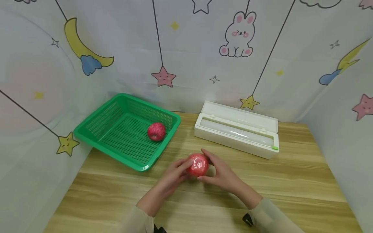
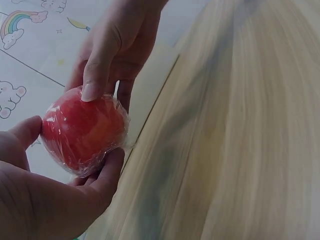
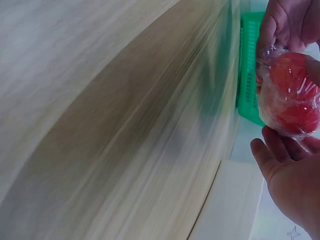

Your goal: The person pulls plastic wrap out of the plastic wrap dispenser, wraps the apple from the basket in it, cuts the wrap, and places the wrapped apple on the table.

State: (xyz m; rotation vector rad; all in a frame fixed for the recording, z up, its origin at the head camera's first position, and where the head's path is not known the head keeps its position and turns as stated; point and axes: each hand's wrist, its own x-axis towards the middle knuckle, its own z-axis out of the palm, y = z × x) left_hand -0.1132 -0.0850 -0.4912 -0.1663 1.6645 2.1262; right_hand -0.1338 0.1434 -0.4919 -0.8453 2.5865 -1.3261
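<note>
A red apple (image 1: 198, 165) wrapped in clear plastic film is between the two hands, above the wooden table. The left hand (image 1: 175, 173) grips its left side, thumb on top and fingers beneath. From the right, the right hand (image 1: 220, 171) holds it with thumb and fingers spread around the side. In the left wrist view the film on the apple (image 2: 85, 132) looks shiny and wrinkled, and fingertips of both hands touch it. The right wrist view shows bunched film on the apple (image 3: 290, 95) near the left hand (image 3: 287, 25).
A green plastic basket (image 1: 115, 153) stands at the left, with another apple (image 1: 156, 131) inside near its right wall. At the back right is a white cling film box (image 1: 233, 137), lid raised, a roll of film inside. Printed cloth walls (image 1: 192, 42) enclose the table (image 1: 279, 181).
</note>
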